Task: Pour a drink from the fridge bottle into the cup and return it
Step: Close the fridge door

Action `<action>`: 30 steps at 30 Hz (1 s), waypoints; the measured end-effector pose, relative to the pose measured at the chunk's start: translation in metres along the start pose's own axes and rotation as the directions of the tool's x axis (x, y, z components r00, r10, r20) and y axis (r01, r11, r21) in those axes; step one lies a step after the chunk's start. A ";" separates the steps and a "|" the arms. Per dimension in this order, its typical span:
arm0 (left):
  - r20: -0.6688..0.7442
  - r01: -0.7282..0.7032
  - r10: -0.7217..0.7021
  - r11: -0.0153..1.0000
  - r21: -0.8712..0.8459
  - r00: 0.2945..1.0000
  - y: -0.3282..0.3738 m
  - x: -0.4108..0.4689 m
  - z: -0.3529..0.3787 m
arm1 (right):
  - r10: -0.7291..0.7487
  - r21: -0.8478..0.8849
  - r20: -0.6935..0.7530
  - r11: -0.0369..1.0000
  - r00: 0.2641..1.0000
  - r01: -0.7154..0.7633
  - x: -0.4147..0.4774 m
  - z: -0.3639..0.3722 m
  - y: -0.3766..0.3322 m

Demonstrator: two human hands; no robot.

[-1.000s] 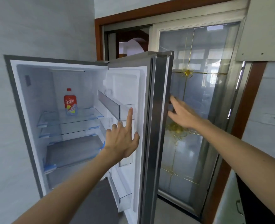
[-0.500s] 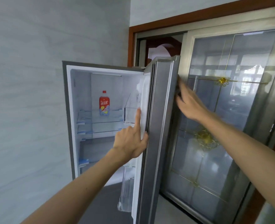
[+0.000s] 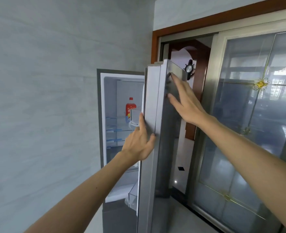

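Handling the fridge door [image 3: 151, 98] with both hands is the step you are working on. The bottle [image 3: 130, 106] is standing upright on a glass shelf [image 3: 117, 117] deep inside the fridge [image 3: 98, 115], partly screened by a clear door bin [image 3: 135, 117]. The cup is not showing anywhere.

I am judging that the door is best driven from your right hand [image 3: 186, 101], since it is lying flat on the outer face. Be guiding the swing slowly so the bottle is not rocking on the glass. If you are shutting the door, be drawing your left hand [image 3: 138, 143] clear of the gap first, because it is sitting where door and cabinet meet.

Your right arm is reaching forward and up, with the hand spread wide, fingers straight and pressing the steel, gripping nothing. Your left arm is stretching in from below. Its index finger is pointing straight up along the inner lining and its thumb is lying on the door's edge. The remaining fingers are probably folded in, though the blur is making that hard to confirm, and the hand is bracing the edge rather than clamping it.
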State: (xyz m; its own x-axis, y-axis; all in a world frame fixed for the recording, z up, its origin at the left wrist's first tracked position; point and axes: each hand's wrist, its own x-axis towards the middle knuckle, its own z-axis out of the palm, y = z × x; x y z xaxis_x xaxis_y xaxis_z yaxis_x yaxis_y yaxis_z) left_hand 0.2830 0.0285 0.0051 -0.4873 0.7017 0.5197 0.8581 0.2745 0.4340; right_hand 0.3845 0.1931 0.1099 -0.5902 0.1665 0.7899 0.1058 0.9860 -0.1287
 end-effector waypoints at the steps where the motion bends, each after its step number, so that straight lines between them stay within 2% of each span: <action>1: 0.005 0.009 -0.009 1.000 -0.025 1.000 -0.007 0.000 -0.003 | -0.002 -0.005 -0.004 1.000 1.000 0.002 0.004 0.008 -0.005; 7: -0.011 0.024 -0.026 0.993 -0.120 1.000 -0.047 0.003 -0.012 | 0.024 0.027 0.029 0.999 0.999 -0.025 0.016 0.059 -0.026; 10: -0.033 0.033 -0.038 0.987 -0.157 0.999 -0.069 0.008 -0.016 | 0.056 -0.029 0.039 0.998 0.998 -0.055 0.023 0.080 -0.034; 18: -0.029 0.096 -0.106 0.969 -0.229 0.994 -0.122 0.028 -0.024 | -0.068 -0.123 0.007 0.990 0.998 0.068 0.062 0.137 -0.036; 23: -0.047 0.088 -0.106 0.956 -0.279 0.993 -0.151 0.045 -0.016 | -0.120 -0.207 -0.072 0.973 0.990 0.103 0.084 0.188 -0.031; 30: -0.186 0.116 -0.180 0.944 -0.308 0.966 -0.179 0.068 -0.003 | -0.225 -0.189 -0.247 0.965 0.943 0.180 0.107 0.253 -0.014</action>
State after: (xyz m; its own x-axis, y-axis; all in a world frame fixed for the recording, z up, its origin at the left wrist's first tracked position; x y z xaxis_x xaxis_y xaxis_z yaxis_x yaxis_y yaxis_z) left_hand 0.0953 0.0250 -0.0350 -0.6549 0.5066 0.5608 0.7038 0.1387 0.6967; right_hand 0.1174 0.1990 0.0442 -0.3821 -0.0664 0.9218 0.1465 0.9804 0.1313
